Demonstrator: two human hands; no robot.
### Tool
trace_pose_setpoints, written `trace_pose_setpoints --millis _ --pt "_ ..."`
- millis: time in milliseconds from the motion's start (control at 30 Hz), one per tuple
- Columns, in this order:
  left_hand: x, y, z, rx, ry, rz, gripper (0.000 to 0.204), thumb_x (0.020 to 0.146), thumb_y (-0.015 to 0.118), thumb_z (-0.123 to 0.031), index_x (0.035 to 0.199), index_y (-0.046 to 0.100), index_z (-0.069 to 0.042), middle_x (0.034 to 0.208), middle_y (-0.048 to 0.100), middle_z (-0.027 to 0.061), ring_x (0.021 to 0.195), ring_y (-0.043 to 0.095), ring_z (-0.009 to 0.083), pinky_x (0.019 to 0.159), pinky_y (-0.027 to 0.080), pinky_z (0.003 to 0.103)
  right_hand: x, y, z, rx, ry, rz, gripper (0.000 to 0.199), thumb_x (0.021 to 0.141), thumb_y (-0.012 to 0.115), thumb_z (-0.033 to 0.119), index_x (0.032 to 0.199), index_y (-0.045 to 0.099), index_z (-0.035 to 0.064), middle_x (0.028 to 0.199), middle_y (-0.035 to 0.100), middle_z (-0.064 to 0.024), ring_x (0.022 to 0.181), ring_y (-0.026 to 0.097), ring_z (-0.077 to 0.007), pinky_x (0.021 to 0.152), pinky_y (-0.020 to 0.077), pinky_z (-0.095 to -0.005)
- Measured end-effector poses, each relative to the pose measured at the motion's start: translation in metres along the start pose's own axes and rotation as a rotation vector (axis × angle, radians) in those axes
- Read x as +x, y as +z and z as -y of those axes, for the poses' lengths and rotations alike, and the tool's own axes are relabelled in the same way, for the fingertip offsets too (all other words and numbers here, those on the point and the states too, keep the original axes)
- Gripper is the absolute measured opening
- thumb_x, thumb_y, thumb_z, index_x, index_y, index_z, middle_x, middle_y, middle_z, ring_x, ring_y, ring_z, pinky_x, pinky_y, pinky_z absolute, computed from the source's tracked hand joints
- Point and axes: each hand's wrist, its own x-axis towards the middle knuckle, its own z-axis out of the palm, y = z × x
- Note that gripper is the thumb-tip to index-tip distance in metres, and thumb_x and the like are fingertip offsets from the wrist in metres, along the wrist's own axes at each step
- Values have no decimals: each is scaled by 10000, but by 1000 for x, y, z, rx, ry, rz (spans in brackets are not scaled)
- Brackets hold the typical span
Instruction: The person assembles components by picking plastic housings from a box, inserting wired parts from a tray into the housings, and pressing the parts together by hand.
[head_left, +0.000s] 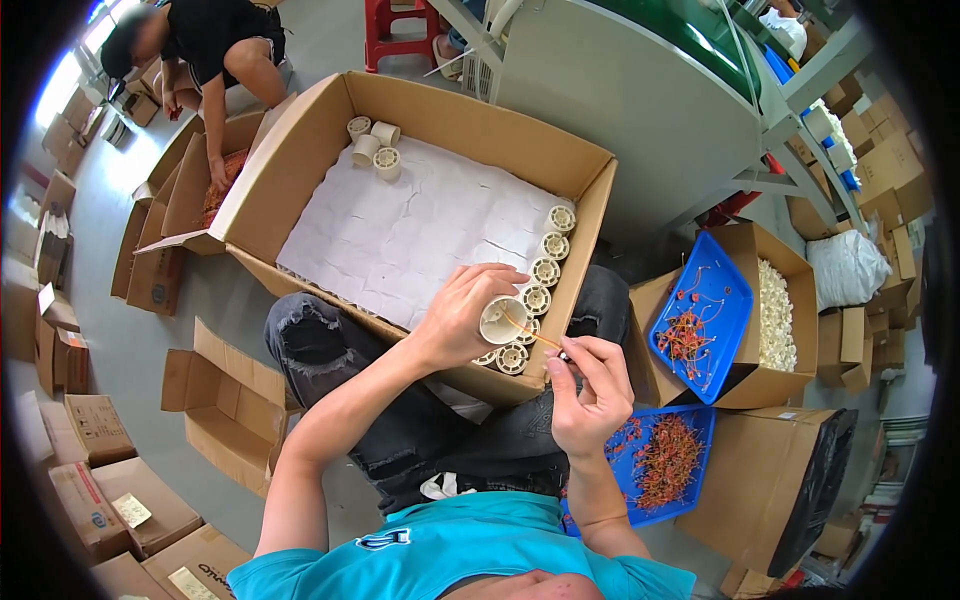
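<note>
My left hand point(455, 318) is closed around a round white plastic cup-shaped housing point(494, 333), its hollow side facing up. An orange wire point(530, 334) runs out of the cup to my right hand point(592, 395), where thumb and fingers pinch its end, a small dark piece point(563, 355). Both hands are above the near right corner of a large cardboard box point(480, 118). Along that box's right side stands a row of similar white housings point(545, 271), and a small group of housings point(387, 163) sits in its far left corner. White paper point(400, 235) lines the rest.
At my right are a tilted blue tray point(735, 300) and a lower blue tray point(706, 430), both with orange-wired parts. A carton of small white pieces point(776, 315) stands beyond. Another person point(215, 60) reaches into a box at far left. An opened carton point(235, 400) lies left.
</note>
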Motion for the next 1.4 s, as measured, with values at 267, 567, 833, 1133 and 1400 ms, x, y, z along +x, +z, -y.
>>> trace_pose_setpoints --millis 267,567,833,1133,1400 --pt "1 -1 -2 -5 -11 -5 492 651 867 -125 1000 524 -77 1141 679 107 1079 635 282 870 455 379 -2 2 -4 -4 -15 7 209 765 725 -106 969 706 -67 939 654 -135 773 649 -201 674 527 -269" --pt "-3 1 3 41 37 2 507 657 866 -134 1035 534 -69 1073 678 96 1082 640 308 864 466 391 1 5 -1 -108 -69 17 220 768 718 -104 983 707 -62 969 637 -123 746 651 -180 663 532 -259" --pt "-5 1 4 2 7 0 531 648 858 -86 1059 523 -54 1051 628 123 1009 626 326 865 474 393 2 5 4 -150 11 3 227 752 727 -99 973 706 -54 945 639 -121 742 650 -192 674 536 -277" --pt "-5 6 -8 26 -12 115 832 530 827 32 1290 495 -35 1202 510 185 1077 531 379 884 485 428 8 33 -16 -250 -56 26 230 701 773 -14 926 735 10 1033 638 -123 917 588 -285 756 498 -374" --pt "-10 5 1 29 -22 94 775 517 825 8 1234 536 -50 1153 529 148 1072 524 352 866 479 419 22 37 -20 -72 125 207 205 706 763 -7 907 756 34 1084 624 -105 940 620 -285 795 515 -362"
